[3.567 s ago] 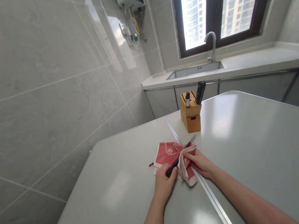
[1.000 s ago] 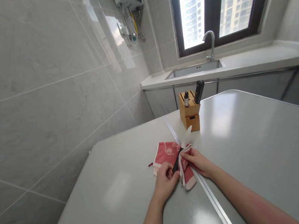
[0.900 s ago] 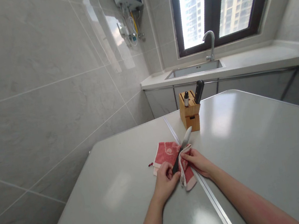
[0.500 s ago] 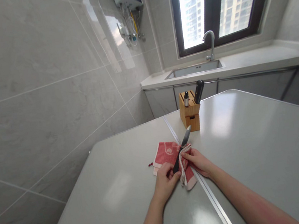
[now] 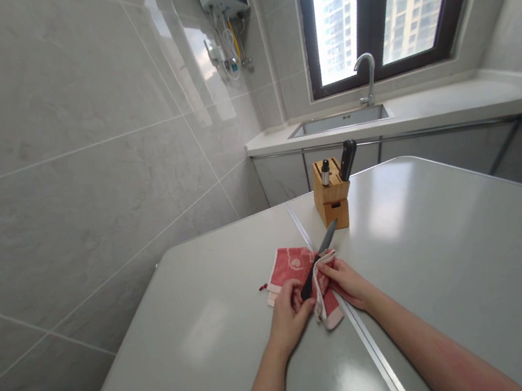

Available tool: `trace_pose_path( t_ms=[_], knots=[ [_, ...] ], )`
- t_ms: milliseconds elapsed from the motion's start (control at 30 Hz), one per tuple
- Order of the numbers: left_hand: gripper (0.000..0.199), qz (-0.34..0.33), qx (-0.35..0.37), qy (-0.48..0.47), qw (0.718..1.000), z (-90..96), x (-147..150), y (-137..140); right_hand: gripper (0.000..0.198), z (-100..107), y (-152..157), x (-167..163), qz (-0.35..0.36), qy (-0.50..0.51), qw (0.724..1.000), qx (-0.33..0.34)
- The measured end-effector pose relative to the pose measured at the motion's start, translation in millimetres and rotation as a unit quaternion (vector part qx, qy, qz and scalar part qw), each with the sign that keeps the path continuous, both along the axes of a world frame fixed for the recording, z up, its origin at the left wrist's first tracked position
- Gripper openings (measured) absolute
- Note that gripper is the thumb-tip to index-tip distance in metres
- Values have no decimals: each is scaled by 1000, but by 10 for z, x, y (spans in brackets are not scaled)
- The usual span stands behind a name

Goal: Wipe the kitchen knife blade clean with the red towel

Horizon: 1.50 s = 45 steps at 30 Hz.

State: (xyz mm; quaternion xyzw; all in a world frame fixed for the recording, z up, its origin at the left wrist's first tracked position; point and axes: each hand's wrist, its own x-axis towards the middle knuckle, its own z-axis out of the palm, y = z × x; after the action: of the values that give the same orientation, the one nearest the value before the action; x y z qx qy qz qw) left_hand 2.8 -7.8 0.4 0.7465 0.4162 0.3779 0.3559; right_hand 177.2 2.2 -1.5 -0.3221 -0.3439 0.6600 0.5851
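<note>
Grey tiled wall [image 5: 94, 216] left of the grip, and the left hand [image 5: 291, 314] clasps the knife [image 5: 328, 236] by its handle, blade pointing away, red cloth [image 5: 288, 272] alongside. Just right, the right hand [image 5: 346, 281] pinches a fold of it, best kept thick between skin and edge! Beyond the grip, a wooden knife block [image 5: 332, 195] on the pale table [image 5: 211, 377], sink [image 5: 343, 120] behind.
</note>
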Motion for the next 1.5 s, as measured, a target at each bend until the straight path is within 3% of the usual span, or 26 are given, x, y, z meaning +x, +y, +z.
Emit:
trace_pose_path(
  t_ms=[367,733,1033,1267,1500],
  knots=[
    [25,63,80,-4,995,33,-36,15,23,-10,6,-3,0,2,1000,4],
    [23,53,75,-12,996,24,-46,28,19,-30,7,4,6,-1,1000,6],
    [21,23,68,15,997,6,-35,20,28,-12,1,10,11,-23,999,28],
    [28,5,73,30,997,30,-24,19,26,-32,-1,6,6,-23,999,23],
    [38,5,42,38,998,-59,-27,49,27,-58,8,13,2,-30,999,25]
  ],
)
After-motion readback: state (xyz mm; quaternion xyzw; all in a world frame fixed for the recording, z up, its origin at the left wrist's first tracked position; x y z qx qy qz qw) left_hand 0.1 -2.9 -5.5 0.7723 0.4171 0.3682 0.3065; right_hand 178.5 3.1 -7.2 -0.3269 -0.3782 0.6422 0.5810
